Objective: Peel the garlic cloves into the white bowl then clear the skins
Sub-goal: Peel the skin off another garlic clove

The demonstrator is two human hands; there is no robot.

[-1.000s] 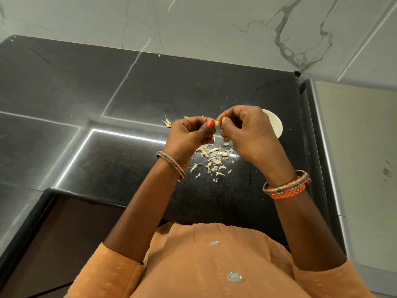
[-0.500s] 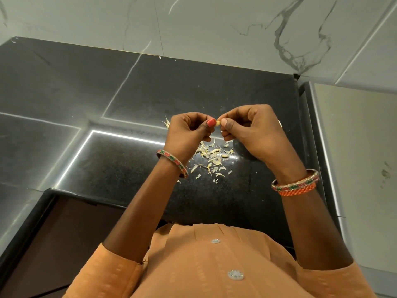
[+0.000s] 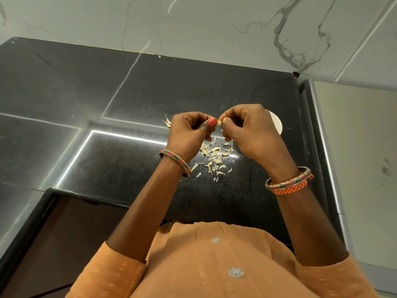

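Pinching one garlic clove (image 3: 219, 123) between both hands, left (image 3: 189, 134), right (image 3: 249, 130), skins (image 3: 214, 157) littering black countertop (image 3: 133, 87), marble wall (image 3: 214, 24).

Black counter (image 3: 133, 87) — marble wall (image 3: 214, 24) behind

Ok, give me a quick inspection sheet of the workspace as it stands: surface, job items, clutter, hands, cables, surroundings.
Surface: black granite counter, glossy, with light-strip reflections.
Job's things: garlic clove held between both hands; white bowl mostly hidden behind the right hand.
Clutter: garlic skins scattered on the counter under the hands, a few more beyond the left hand.
Hands: left hand and right hand both pinch the clove.
Cables: nothing seen.
Surroundings: marble-look wall behind; pale panel to the right.
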